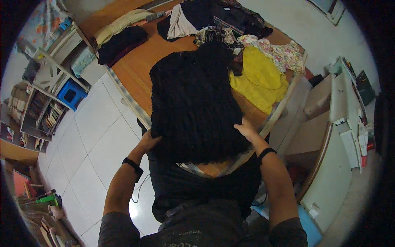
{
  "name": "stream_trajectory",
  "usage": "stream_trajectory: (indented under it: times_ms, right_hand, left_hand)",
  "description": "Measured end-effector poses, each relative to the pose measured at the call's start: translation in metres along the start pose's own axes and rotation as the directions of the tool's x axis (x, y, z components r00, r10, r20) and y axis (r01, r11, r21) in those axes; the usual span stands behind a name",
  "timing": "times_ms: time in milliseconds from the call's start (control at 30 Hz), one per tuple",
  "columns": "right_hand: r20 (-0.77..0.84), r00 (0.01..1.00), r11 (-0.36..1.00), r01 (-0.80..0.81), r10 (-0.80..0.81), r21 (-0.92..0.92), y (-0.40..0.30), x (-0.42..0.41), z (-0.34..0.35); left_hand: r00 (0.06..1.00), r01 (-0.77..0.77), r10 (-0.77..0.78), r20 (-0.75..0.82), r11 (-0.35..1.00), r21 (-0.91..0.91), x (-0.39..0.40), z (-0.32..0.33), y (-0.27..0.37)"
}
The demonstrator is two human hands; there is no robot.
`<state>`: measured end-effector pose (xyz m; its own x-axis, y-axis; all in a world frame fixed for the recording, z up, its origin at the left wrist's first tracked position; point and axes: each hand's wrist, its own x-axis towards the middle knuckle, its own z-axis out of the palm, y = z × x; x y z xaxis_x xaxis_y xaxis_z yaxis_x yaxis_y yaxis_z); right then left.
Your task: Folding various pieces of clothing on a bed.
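A black garment of crinkled fabric (194, 105) lies spread over the near part of a wooden tabletop (132, 74). My left hand (150, 142) grips its left edge near the lower corner. On the opposite side, my right hand (245, 128) pinches the garment's right edge, thumb on top. The cloth's frilly hem hangs towards me, close to the table's near corner. Beside the garment on the right is a crumpled yellow cloth (262, 80). Its far end meets a bunched patterned cloth (216, 34).
Folded dark clothes (123, 43) lie at the table's far left. Black and white clothing (185, 23) and a floral garment (287, 55) are heaped along the back. Shelves with books (52, 117) and a blue plastic stool (72, 92) stand left. An open-fronted cabinet (333, 173) stands right.
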<state>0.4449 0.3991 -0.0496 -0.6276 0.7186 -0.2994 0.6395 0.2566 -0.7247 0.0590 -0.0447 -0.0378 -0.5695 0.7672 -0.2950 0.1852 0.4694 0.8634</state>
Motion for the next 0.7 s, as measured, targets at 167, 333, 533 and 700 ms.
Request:
stream_trajectory:
  times_ms: [167,333,533,700]
  right_hand:
    - [0.232,0.957,0.852,-0.265,0.175,0.451,-0.114,-0.026,0.002]
    - [0.183,0.949,0.798,-0.314,0.256,0.514,-0.149,-0.046,-0.066]
    - [0.146,0.987,0.625,-0.074,-0.064,0.777,-0.203,0.014,-0.16]
    - [-0.031,0.964,0.569,0.181,-0.263,0.802,-0.334,-0.003,-0.243]
  left_hand:
    - [0.957,0.06,-0.093,-0.276,0.99,-0.124,-0.018,-0.063,-0.016]
    - [0.957,-0.074,-0.029,-0.289,0.937,-0.34,0.02,-0.086,0.072]
    - [0.873,-0.251,0.136,-0.468,0.949,-0.192,0.05,-0.164,0.181]
    - [0.861,-0.241,0.097,-0.499,0.942,-0.233,0.02,-0.232,0.319]
